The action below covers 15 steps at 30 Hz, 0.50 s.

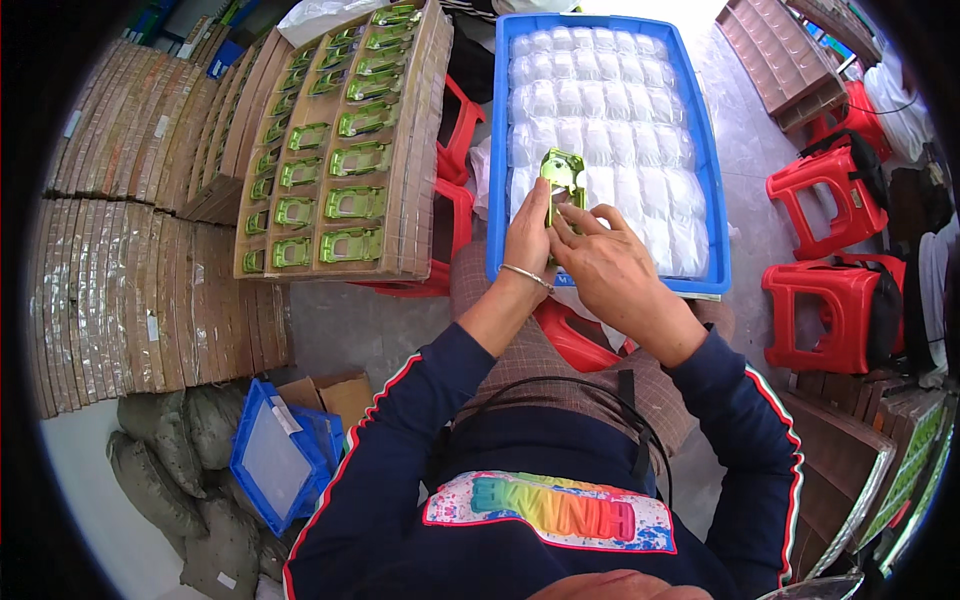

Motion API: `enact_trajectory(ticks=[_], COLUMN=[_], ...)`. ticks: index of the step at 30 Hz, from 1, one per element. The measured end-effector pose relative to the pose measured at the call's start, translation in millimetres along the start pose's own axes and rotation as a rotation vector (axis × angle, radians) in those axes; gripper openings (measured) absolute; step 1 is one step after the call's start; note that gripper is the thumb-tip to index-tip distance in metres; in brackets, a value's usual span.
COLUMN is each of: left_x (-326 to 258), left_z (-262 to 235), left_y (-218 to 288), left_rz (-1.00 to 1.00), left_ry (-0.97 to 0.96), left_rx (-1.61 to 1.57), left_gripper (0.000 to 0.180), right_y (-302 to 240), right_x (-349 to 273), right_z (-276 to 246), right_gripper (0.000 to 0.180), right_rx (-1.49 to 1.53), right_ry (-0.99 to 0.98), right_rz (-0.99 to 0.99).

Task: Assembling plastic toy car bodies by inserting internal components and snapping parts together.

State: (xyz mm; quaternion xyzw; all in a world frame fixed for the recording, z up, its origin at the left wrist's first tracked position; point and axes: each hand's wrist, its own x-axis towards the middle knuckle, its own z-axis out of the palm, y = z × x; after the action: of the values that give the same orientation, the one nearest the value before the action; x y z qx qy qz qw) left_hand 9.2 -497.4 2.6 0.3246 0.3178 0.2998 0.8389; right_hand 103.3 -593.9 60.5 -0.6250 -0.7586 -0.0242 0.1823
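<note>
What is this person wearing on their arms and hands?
Both hands are bare, no gloves. The left hand has a thin silver bangle at the wrist. The right hand wears nothing. Both forearms are bare, with dark navy sleeves pushed up to the elbows, each with a red, white and green stripe along its outer seam.

Grey concrete floor, red plastic stools at the right, stacked cardboard trays left, daylight from above

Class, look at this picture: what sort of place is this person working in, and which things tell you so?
Probably a small packing or assembly workshop: a cardboard tray of identical green parts, a blue crate of white bagged pieces, and stacked cardboard sheets. Both hands, left hand and right hand, hold one green part.
</note>
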Motion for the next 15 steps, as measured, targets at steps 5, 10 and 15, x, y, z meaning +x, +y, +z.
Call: enact_trajectory(ticks=[5, 10, 15], left_x=[8.2, 6.0, 2.9], left_z=[-13.7, -1.4, -2.4], left_y=[5.1, 27.7, 41.6], left_rz=[-0.058, -0.01, 0.09], left_ry=[-0.124, -0.226, -0.156], left_rx=[-0.087, -0.005, 0.219], left_gripper=[0.044, 0.043, 0.059], right_y=[4.0, 6.6, 10.3], right_x=[-7.0, -14.9, -28.8], right_z=[4.7, -6.8, -1.2], right_gripper=[0.038, 0.046, 0.032], right_rx=[0.083, 0.234, 0.44], right_ry=[0.056, 0.151, 0.409], right_rz=[0.056, 0.09, 0.385])
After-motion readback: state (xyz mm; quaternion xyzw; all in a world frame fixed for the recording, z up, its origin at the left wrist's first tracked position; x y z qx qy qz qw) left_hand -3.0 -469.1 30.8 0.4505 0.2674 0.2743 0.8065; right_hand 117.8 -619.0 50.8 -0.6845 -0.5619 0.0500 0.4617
